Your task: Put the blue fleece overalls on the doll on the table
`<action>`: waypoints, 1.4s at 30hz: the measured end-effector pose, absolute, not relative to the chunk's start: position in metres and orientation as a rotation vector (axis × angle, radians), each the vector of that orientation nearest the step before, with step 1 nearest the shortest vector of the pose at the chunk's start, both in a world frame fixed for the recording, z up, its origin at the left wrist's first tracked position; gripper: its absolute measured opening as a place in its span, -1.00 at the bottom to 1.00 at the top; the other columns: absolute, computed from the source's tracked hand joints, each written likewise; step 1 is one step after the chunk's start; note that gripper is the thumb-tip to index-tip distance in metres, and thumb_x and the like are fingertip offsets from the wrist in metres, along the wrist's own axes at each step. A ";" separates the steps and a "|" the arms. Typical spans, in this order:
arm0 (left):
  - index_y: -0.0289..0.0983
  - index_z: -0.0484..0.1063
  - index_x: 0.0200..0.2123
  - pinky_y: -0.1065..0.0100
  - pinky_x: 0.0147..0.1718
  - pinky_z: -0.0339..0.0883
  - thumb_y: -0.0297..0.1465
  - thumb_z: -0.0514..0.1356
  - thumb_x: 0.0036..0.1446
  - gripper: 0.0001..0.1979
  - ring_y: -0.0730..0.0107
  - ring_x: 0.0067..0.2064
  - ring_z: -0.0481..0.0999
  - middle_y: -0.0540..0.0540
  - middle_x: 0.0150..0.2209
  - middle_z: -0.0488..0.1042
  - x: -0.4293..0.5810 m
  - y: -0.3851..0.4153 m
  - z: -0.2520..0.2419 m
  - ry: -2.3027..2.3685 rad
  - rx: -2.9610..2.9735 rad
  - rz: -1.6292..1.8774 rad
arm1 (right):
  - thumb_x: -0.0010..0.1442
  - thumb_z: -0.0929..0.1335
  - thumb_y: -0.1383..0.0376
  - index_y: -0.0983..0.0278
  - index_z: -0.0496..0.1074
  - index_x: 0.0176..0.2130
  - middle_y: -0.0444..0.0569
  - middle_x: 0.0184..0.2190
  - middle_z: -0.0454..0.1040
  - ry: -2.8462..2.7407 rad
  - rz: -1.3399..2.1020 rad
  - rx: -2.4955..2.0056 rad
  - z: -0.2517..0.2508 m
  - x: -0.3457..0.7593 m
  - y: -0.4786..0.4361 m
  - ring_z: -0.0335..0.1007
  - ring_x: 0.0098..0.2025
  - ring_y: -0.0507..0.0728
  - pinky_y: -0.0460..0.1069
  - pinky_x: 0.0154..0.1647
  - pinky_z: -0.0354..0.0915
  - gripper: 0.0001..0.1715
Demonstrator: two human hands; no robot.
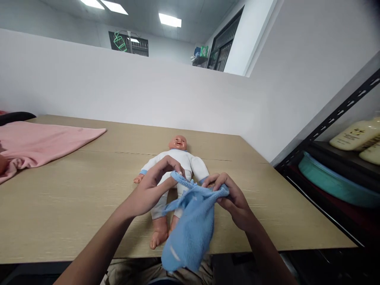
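A light blue fleece garment (192, 227) hangs between my hands, with a gathered elastic edge at the top and a pale mark low down. Whether it is a pair of pants or something else, I cannot tell. My left hand (160, 184) pinches the elastic edge on the left. On the right, my right hand (230, 198) is closed around the bunched top. Behind the garment a baby doll (181, 162) lies face up in a white outfit with blue cuffs, its bare feet towards me. The garment hides part of its legs.
The wooden table (74, 206) carries a pink cloth (50, 142) at the left. A white partition wall (133, 95) stands behind it. At the right, a metal shelf holds cream-coloured bottles (354, 134) and a teal basin (338, 182).
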State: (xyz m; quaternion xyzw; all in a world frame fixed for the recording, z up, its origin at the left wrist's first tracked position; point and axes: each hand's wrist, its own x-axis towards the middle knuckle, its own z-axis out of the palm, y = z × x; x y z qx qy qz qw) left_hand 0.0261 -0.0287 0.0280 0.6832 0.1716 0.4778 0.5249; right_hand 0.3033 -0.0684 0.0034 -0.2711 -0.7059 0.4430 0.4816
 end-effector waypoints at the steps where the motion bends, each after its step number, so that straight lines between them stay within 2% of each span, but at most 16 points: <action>1: -0.17 0.44 -0.09 0.30 -0.02 0.34 -0.25 0.22 0.50 -0.87 0.32 -0.09 0.46 -0.03 -0.16 0.45 0.027 -0.027 0.032 0.441 1.648 1.146 | 0.48 0.38 0.15 0.12 0.40 -0.02 -0.01 0.05 0.49 -1.742 1.084 -0.709 0.004 0.307 -0.069 0.43 0.09 0.18 0.05 0.11 0.35 -0.86; 7: -0.19 0.42 -0.14 0.26 -0.04 0.31 -0.33 0.16 0.47 -0.90 0.29 -0.13 0.46 -0.01 -0.21 0.46 0.050 -0.020 0.063 0.615 1.829 1.089 | 0.45 0.36 -0.08 0.06 0.32 0.30 0.00 0.16 0.47 -1.872 1.012 -1.004 0.023 0.294 -0.087 0.40 0.17 0.27 0.11 0.22 0.28 -0.44; 9: -0.19 0.42 -0.17 0.24 -0.04 0.32 -0.34 0.15 0.46 -0.90 0.27 -0.12 0.45 -0.02 -0.21 0.46 0.059 -0.016 0.071 0.653 1.891 1.089 | 0.41 0.42 -0.06 0.11 0.42 0.15 -0.03 0.02 0.53 -1.922 0.815 -1.167 0.031 0.280 -0.090 0.43 0.06 0.26 0.09 0.12 0.29 -0.54; 11: -0.19 0.40 -0.21 0.22 -0.02 0.33 -0.34 0.14 0.45 -0.88 0.26 -0.11 0.43 -0.04 -0.19 0.45 0.065 -0.010 0.075 0.662 1.927 1.093 | 0.41 0.42 0.01 0.18 0.46 -0.12 -0.07 -0.19 0.52 -1.928 0.642 -1.271 0.038 0.269 -0.088 0.42 -0.13 0.20 0.06 -0.02 0.29 -0.70; 13: -0.19 0.39 -0.16 0.21 0.03 0.36 -0.33 0.17 0.44 -0.92 0.25 -0.04 0.44 -0.08 -0.07 0.45 0.066 -0.003 0.072 0.641 1.922 1.114 | 0.45 0.38 0.05 0.20 0.43 -0.24 -0.09 -0.28 0.49 -1.902 0.629 -1.255 0.043 0.264 -0.081 0.38 -0.22 0.16 0.04 -0.12 0.28 -0.69; 14: -0.18 0.38 -0.08 0.20 0.06 0.37 -0.32 0.19 0.44 -0.92 0.24 0.02 0.45 -0.11 0.02 0.44 0.064 -0.001 0.068 0.622 1.898 1.122 | 0.47 0.36 0.05 0.20 0.43 -0.24 -0.09 -0.27 0.50 -1.867 0.681 -1.211 0.045 0.264 -0.077 0.39 -0.22 0.15 0.03 -0.14 0.29 -0.69; 18: -0.08 0.19 0.22 0.16 0.16 0.42 -0.20 0.26 0.44 -0.59 0.19 0.22 0.42 -0.19 0.32 0.25 0.051 0.001 0.043 0.552 1.773 1.120 | 0.43 0.38 0.10 0.17 0.49 -0.12 -0.08 -0.18 0.53 -1.586 0.844 -1.021 0.042 0.272 -0.056 0.45 -0.17 0.14 -0.02 -0.17 0.36 -0.80; 20: -0.08 0.23 0.20 0.17 0.18 0.39 -0.15 0.31 0.41 -0.56 0.20 0.20 0.44 -0.16 0.27 0.32 0.045 -0.003 0.035 0.599 1.806 1.089 | 0.38 0.41 0.15 0.16 0.50 -0.13 -0.09 -0.19 0.50 -1.467 0.863 -0.987 0.036 0.275 -0.047 0.42 -0.18 0.13 -0.04 -0.17 0.36 -0.85; 24: -0.18 0.43 -0.05 0.24 0.12 0.31 -0.13 0.30 0.43 -0.74 0.24 0.04 0.47 -0.07 -0.04 0.50 0.040 -0.007 0.034 0.688 1.986 0.963 | 0.32 0.43 0.17 0.15 0.51 -0.17 -0.11 -0.21 0.45 -1.356 0.969 -0.967 0.025 0.279 -0.038 0.35 -0.19 0.12 -0.06 -0.21 0.32 -0.88; 29: -0.15 0.35 0.00 0.41 -0.27 0.27 -0.09 0.17 0.51 -0.74 0.42 -0.27 0.34 0.08 -0.30 0.33 0.031 0.003 0.037 0.591 1.761 0.983 | 0.30 0.48 0.00 0.18 0.55 -0.15 -0.07 -0.25 0.52 -1.429 1.010 -1.108 0.031 0.288 -0.041 0.43 -0.21 0.17 0.00 -0.21 0.40 -0.68; 33: -0.13 0.38 -0.01 0.45 -0.47 0.12 -0.05 0.24 0.45 -0.70 0.49 -0.43 0.23 0.13 -0.41 0.26 0.022 0.011 0.040 0.573 1.633 0.934 | 0.34 0.47 -0.08 0.20 0.55 -0.17 -0.08 -0.33 0.52 -1.517 0.929 -1.230 0.036 0.307 -0.041 0.46 -0.27 0.15 0.00 -0.23 0.40 -0.59; 36: -0.15 0.43 -0.05 0.45 -0.48 0.12 -0.06 0.26 0.43 -0.70 0.49 -0.44 0.26 0.12 -0.42 0.28 0.022 0.013 0.044 0.575 1.712 0.921 | 0.34 0.48 -0.05 0.17 0.48 -0.12 0.01 -0.07 0.56 -1.558 0.651 -1.209 0.032 0.316 -0.040 0.52 0.02 0.23 0.06 0.03 0.44 -0.63; 37: -0.16 0.45 -0.06 0.44 -0.43 0.18 -0.07 0.26 0.44 -0.72 0.46 -0.40 0.32 0.09 -0.39 0.34 0.024 0.013 0.047 0.578 1.784 0.932 | 0.32 0.51 -0.01 0.15 0.45 -0.04 0.05 0.10 0.52 -1.592 0.537 -1.167 0.032 0.315 -0.039 0.46 0.20 0.27 0.12 0.20 0.40 -0.62; 39: -0.18 0.50 -0.06 0.40 -0.24 0.33 -0.13 0.26 0.46 -0.76 0.37 -0.23 0.48 0.00 -0.26 0.49 0.028 0.012 0.054 0.557 1.984 0.962 | 0.29 0.55 0.07 0.09 0.34 0.17 0.10 0.40 0.31 -1.712 0.407 -1.042 0.032 0.312 -0.038 0.18 0.50 0.32 0.23 0.48 0.18 -0.42; 40: -0.18 0.53 -0.06 0.36 -0.13 0.36 -0.17 0.26 0.47 -0.78 0.32 -0.14 0.52 -0.04 -0.19 0.55 0.029 0.012 0.058 0.522 2.093 0.956 | 0.28 0.56 0.10 0.07 0.29 0.27 0.10 0.48 0.23 -1.811 0.422 -0.993 0.035 0.309 -0.036 0.08 0.56 0.32 0.26 0.54 0.09 -0.29; 42: -0.18 0.56 -0.04 0.30 0.02 0.37 -0.24 0.25 0.48 -0.84 0.27 -0.04 0.55 -0.08 -0.09 0.61 0.028 0.014 0.066 0.415 2.275 0.889 | 0.28 0.56 0.11 0.05 0.26 0.37 0.08 0.46 0.29 -2.040 0.561 -0.951 0.041 0.305 -0.033 0.19 0.51 0.32 0.25 0.50 0.18 -0.20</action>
